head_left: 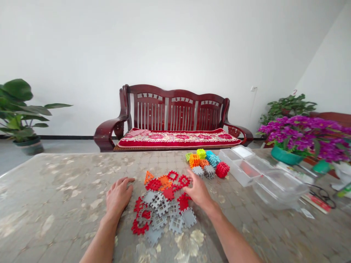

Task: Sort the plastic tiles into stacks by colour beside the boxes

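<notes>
Bare forearms [97,237] of mine rest low over the flower-patterned table [63,215], closest to me. Beyond its far left corner stands a leafy potted plant [29,148]. My left hand [119,195] lies palm down on the cover, holding nothing that I can see, fingers loosely spread and pointing toward the pile. Just right of it, between my hands, spreads that pile of flat toothed pieces [163,204]: an orange triangle [148,181] at the top left, red and orange ones beside it, mostly grey ones lower down. At its right edge is my right hand [200,193], thumb and fingers apart beside a red windowed square [184,180]; I can't tell whether they touch it. Past that hand sit small knobbly cubes [210,171] in several colours, next clear plastic boxes [246,177], then purple flowers [298,133] in a teal pot [286,156].
</notes>
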